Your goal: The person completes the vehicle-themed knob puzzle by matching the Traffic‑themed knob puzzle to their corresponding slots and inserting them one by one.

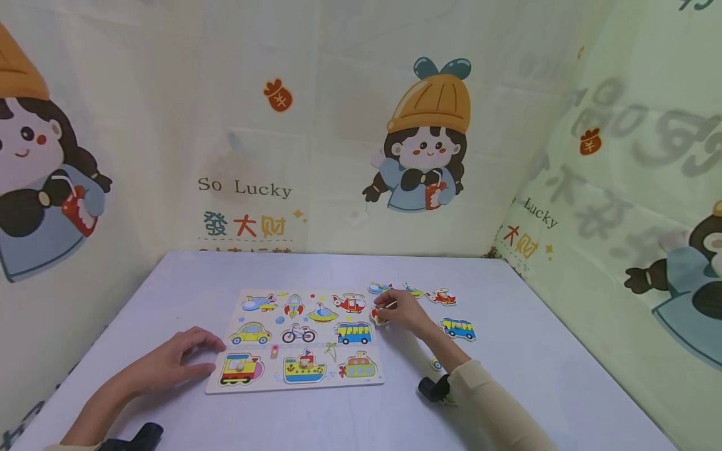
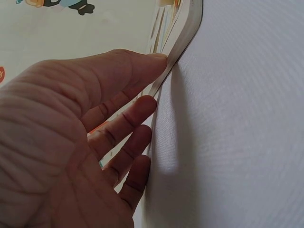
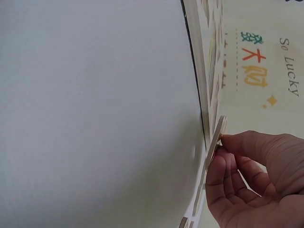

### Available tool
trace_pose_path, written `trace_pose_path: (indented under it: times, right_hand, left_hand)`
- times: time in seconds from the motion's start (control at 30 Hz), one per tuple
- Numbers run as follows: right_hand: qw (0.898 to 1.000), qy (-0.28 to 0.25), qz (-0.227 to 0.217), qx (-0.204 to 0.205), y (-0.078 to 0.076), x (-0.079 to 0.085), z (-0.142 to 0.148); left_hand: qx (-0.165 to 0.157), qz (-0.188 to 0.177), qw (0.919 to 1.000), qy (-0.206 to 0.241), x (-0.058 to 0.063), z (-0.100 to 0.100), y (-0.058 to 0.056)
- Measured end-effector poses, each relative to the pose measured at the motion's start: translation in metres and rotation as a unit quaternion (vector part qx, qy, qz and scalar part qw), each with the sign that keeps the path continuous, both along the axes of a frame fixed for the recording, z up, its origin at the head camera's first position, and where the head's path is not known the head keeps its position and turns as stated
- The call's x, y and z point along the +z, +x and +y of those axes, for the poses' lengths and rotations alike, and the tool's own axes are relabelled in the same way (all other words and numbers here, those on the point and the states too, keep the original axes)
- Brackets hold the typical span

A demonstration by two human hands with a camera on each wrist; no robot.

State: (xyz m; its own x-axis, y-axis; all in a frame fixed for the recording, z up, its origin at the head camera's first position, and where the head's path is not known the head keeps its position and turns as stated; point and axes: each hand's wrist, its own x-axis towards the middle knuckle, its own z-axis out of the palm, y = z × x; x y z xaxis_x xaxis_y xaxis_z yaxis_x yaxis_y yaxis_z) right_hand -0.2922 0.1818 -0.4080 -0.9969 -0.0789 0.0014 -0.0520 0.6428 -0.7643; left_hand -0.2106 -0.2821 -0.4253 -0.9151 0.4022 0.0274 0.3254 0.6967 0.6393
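A white wooden puzzle board point(image 1: 276, 349) with printed vehicles lies on the table. Knobbed train point(image 1: 241, 369) and ship point(image 1: 312, 369) pieces sit in its bottom row. Thumb and fingertips of my left hand point(image 1: 172, 363) rest at the board's left edge, fingers relaxed; the left wrist view has the thumb point(image 2: 152, 64) right at that edge. Beside the board's upper right side, my right hand point(image 1: 403, 311) pinches a small puzzle piece point(image 1: 376, 317) with red on it, mostly covered by the fingers. In the right wrist view this piece point(image 3: 219, 127) appears edge-on, tilted.
Loose pieces lie right of the board: an airplane point(image 1: 380, 287), a flying saucer point(image 1: 413, 290), a helicopter point(image 1: 442, 297) and a bus point(image 1: 458, 329). Another piece point(image 1: 435, 364) is partly hidden under my right forearm. Printed cloth point(image 1: 333, 156) hangs behind the table.
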Motion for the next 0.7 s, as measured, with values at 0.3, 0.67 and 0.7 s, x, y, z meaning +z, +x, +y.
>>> trace_pose_path:
  times: [0.3,0.67,0.7]
  right_hand:
    - [1.0,-0.021,-0.007,0.019,-0.001,0.003,-0.011]
    - [0.999,-0.034,-0.02,0.032,-0.003,0.005,-0.03]
    - [0.999,-0.034,-0.021,0.033,-0.003,0.005,-0.032]
  left_hand:
    - [-0.003,0.011,0.9999,-0.012,-0.002,-0.001,0.0]
    - [-0.003,0.019,0.9996,-0.022,-0.001,-0.001,0.002]
    - [-0.003,0.02,0.9996,-0.022,-0.001,-0.001,0.002]
